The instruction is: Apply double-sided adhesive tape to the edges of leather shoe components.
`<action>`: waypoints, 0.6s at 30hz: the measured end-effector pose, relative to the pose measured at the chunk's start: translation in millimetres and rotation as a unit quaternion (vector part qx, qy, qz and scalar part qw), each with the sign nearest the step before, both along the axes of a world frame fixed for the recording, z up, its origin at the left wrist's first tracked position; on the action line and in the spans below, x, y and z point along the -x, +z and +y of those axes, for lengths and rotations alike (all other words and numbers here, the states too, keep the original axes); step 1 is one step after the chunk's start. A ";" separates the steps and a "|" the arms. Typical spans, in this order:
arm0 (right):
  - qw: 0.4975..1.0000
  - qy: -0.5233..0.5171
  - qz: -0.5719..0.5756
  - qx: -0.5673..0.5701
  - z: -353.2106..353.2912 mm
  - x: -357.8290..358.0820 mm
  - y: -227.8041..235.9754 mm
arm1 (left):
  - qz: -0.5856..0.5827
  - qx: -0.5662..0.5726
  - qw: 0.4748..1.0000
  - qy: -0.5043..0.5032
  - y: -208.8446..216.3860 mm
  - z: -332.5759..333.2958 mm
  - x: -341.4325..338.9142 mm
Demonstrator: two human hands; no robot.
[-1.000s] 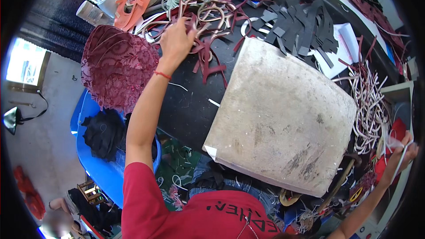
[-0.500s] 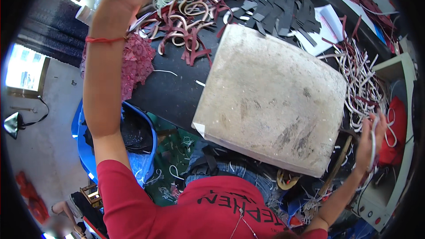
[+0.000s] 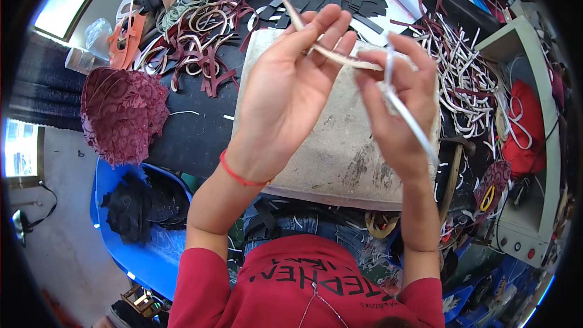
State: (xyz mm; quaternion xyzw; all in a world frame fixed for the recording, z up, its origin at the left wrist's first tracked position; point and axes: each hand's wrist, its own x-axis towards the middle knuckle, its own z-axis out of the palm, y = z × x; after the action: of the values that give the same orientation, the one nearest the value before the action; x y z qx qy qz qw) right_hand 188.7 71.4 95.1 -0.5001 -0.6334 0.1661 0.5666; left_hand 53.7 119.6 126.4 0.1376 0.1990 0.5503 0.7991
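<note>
Pale straps, pinched mid-frame between the left hand and right hand above the grey stone slab, could slip free if either light fingertip grip loosens.

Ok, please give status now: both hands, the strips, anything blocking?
Left hand pinching pale strip. Right hand gripping white strip. Both raised above stone slab. Nothing blocking.
</note>
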 end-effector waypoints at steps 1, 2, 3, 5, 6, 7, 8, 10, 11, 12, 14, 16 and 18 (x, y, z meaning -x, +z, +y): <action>0.989 -0.015 -0.128 -0.077 1.4 -8.7 10.8 | 0.017 -0.012 1.000 -0.001 -4.3 -4.8 8.5; 0.996 0.060 -0.039 -0.045 0.5 -14.1 10.9 | 0.034 -0.019 0.999 -0.003 -7.8 -14.9 16.2; 0.989 0.073 -0.124 -0.032 -1.6 -25.3 10.9 | 0.087 0.006 0.996 -0.019 -16.0 -26.8 20.1; 0.977 0.093 -0.182 0.060 -12.4 -44.3 -8.4 | 0.127 0.086 0.985 -0.083 -48.0 -56.4 24.9; 0.971 0.111 -0.194 0.084 -18.4 -54.2 -28.3 | 0.119 0.129 0.974 -0.143 -67.8 -71.1 26.7; 0.971 0.108 -0.178 0.118 -27.2 -59.3 -44.6 | 0.112 0.172 0.958 -0.203 -81.2 -84.4 29.0; 0.969 0.101 -0.163 0.155 -36.9 -64.5 -54.3 | 0.107 0.180 0.956 -0.204 -84.2 -93.7 30.2; 0.975 0.064 -0.143 0.159 -51.1 -68.3 -60.5 | 0.143 0.205 0.882 -0.399 -87.5 -109.4 40.1; 0.980 0.021 -0.125 0.155 -57.1 -71.5 -64.6 | 0.140 0.214 0.880 -0.400 -78.2 -108.5 48.5; 0.984 -0.024 -0.122 0.129 -62.1 -79.9 -69.1 | 0.305 -0.025 0.866 -0.394 -61.7 -105.7 61.3; 0.982 -0.091 0.010 0.164 -76.1 -83.7 -56.2 | 0.554 -0.439 0.696 -0.130 -52.5 -104.7 77.7; 0.988 -0.065 0.016 0.139 -79.9 -90.1 -54.4 | 0.698 -0.485 0.523 0.063 -59.5 -95.7 100.5; 0.990 -0.010 0.056 0.127 -72.5 -68.2 -47.2 | 0.753 -0.424 0.500 0.055 -72.0 -83.9 121.1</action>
State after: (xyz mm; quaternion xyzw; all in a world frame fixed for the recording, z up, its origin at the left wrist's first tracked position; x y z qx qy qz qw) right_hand 256.9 -1.1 47.9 -0.5640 -0.5698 0.2673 0.5346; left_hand -67.4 35.7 54.4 0.8112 0.4757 0.2995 0.1611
